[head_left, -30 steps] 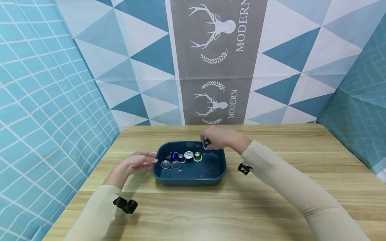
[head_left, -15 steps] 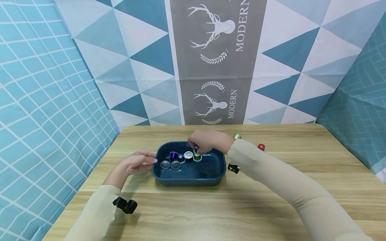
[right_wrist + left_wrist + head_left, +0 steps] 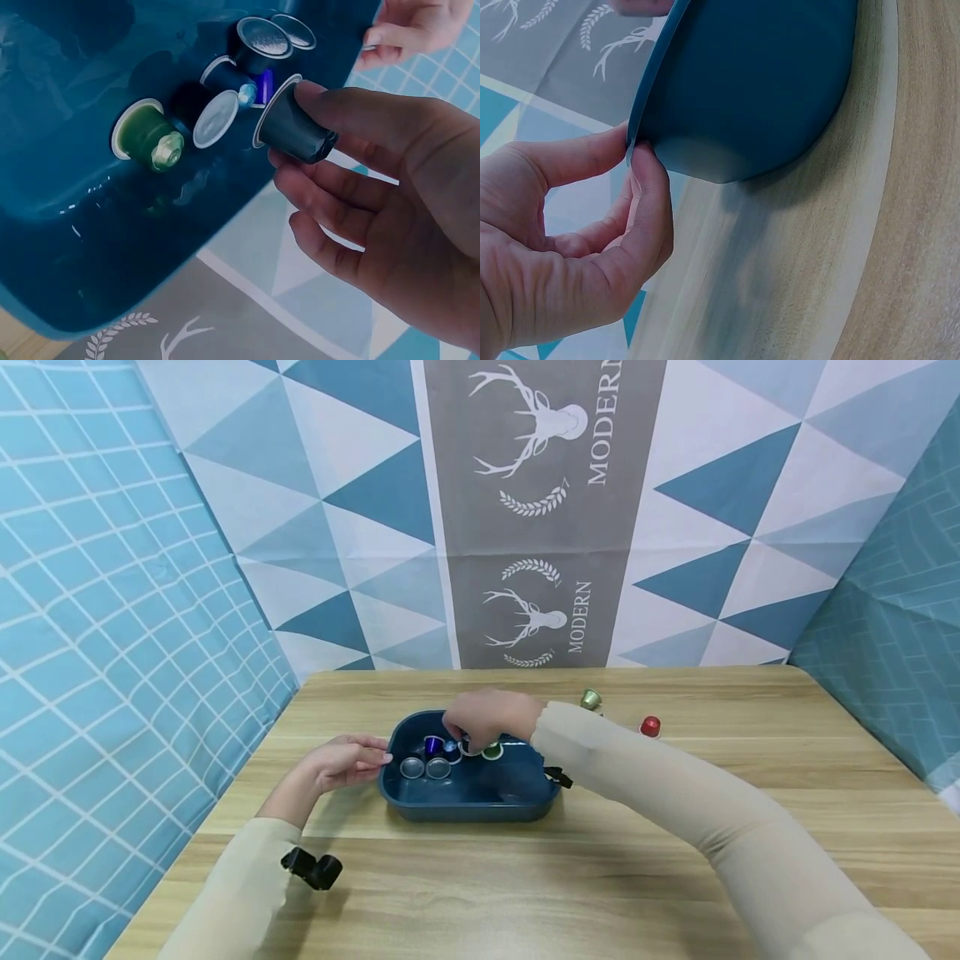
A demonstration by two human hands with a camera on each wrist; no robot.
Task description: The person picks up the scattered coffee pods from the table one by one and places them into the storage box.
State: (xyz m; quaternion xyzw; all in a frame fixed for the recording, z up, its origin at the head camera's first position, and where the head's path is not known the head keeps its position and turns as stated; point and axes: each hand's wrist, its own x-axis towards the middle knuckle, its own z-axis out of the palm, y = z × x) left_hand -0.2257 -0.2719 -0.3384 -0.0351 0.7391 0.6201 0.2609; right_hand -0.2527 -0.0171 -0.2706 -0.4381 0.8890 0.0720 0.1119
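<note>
My left hand [image 3: 343,764] pinches the left rim of a dark blue rectangular tub [image 3: 468,813], thumb and fingers on either side of its wall in the left wrist view. Over the tub's far side, my right hand [image 3: 487,713] pinches a dark coffee capsule [image 3: 294,127] with a silver rim, tilted between thumb and fingers. Below it in the tub lie several other capsules: a green capsule [image 3: 148,135], a dark capsule with a pale lid [image 3: 216,120], a purple-blue capsule [image 3: 433,746], and two with silver lids up, including a silver-lidded capsule [image 3: 438,768].
Behind the tub to the right, a light green capsule [image 3: 590,699] and a red capsule [image 3: 650,727] lie on the wooden table [image 3: 480,893]. Patterned cloth [image 3: 375,527] hangs behind and beside the table. The right forearm crosses the table's right part.
My right hand has moved left over the tub with the dark capsule, from its far right corner to above the other capsules. The left hand stays on the rim.
</note>
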